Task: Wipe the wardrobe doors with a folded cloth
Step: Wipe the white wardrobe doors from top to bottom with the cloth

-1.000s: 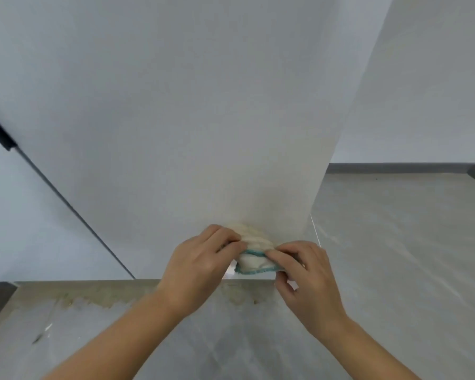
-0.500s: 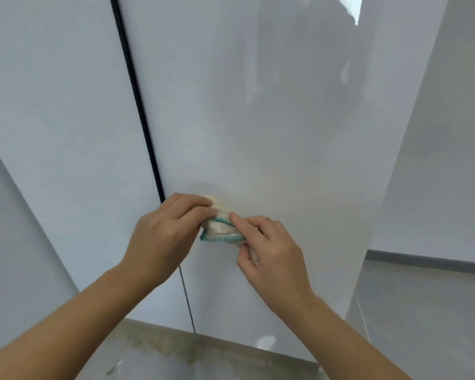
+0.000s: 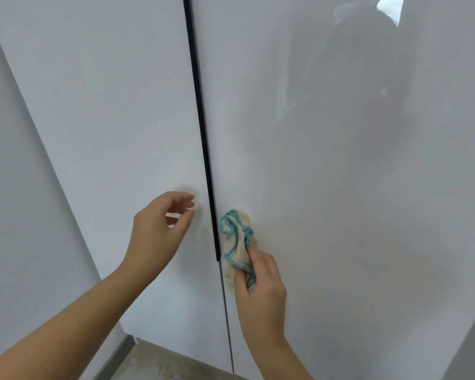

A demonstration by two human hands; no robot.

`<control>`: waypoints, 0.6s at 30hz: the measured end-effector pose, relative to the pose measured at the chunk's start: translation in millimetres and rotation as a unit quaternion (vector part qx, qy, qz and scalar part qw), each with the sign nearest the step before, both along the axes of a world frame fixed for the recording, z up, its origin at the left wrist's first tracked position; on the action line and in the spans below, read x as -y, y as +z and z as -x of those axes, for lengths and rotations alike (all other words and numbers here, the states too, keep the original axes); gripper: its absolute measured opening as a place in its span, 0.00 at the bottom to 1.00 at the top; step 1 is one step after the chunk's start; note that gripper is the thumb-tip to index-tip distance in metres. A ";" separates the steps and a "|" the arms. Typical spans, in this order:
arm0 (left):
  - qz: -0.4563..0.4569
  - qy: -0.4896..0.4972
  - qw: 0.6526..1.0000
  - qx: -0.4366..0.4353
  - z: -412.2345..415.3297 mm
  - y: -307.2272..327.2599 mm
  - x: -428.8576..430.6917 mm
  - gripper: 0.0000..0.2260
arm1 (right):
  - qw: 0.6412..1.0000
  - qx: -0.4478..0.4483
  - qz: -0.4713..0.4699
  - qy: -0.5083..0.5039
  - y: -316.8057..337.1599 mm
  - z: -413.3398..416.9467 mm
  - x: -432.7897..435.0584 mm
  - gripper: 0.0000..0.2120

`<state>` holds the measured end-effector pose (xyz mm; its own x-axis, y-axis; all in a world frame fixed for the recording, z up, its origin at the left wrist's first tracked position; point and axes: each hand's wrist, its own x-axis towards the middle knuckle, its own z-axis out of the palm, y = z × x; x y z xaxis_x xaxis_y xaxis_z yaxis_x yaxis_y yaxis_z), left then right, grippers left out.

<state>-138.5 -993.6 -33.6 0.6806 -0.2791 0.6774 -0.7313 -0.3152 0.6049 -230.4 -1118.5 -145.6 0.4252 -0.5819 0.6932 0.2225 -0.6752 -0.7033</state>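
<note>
The left hand has let go of the cloth and hangs open, fingers loosely curled. The right hand alone grips it against the inner edge of the right door — one-handed wiping looks ready to begin.

No text, label or number is readable on the wardrobe doors or cloth.
</note>
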 end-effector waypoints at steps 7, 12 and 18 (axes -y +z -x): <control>0.009 -0.062 0.996 -0.061 -25.7 -22.2 9.7 0.11 | 0.999 0.033 0.031 -0.019 -16.7 -31.5 -17.2 0.18; 0.059 -0.100 0.989 -0.093 -32.2 -20.5 10.3 0.11 | 0.998 0.054 0.016 -0.039 -0.8 -43.9 -22.7 0.19; 0.076 -0.142 0.983 -0.093 -23.8 4.1 13.5 0.13 | 0.994 0.090 0.026 -0.057 68.0 -52.5 -25.3 0.18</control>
<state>-114.7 -1007.1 -29.6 0.7059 -0.3799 0.5978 -0.6493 -0.0098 0.7605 -177.9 -1093.2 -77.6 0.2249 -0.5809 0.7823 0.2622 -0.7372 -0.6228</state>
